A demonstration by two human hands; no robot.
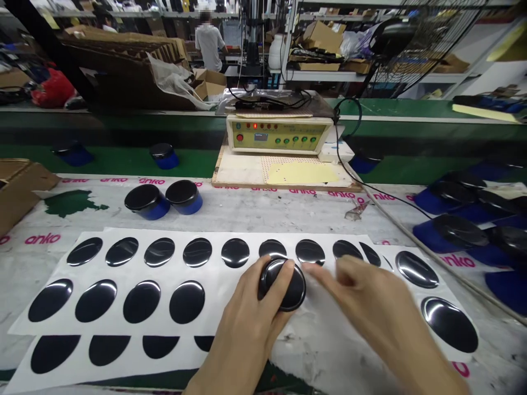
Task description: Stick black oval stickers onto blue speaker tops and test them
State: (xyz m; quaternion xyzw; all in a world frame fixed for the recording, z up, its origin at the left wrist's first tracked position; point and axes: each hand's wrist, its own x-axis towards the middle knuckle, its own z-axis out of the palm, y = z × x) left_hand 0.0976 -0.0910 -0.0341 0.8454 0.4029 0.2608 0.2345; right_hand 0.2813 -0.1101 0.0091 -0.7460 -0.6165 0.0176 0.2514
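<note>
My left hand (251, 307) is closed around a round device with a glossy black top (294, 288), its fingers lying over the rim and top. The device's side is hidden by the hand. My right hand (370, 299) is blurred, with one digit stretched toward the device's right edge and the others curled. Whether it holds anything does not show. Under both hands lies a white sheet of round black stickers (187, 302) in rows. Part of a second sticker sheet (113, 351) sticks out below it. More black stickers (448, 323) lie on the right.
Two blue cylinders with black tops (147, 201) stand beyond the sheets; several more (450, 233) cluster at right. A control box (280, 136) with buttons sits on a wooden board at the back. A cable (436, 258) crosses the right side. A cardboard box (24, 189) is at left.
</note>
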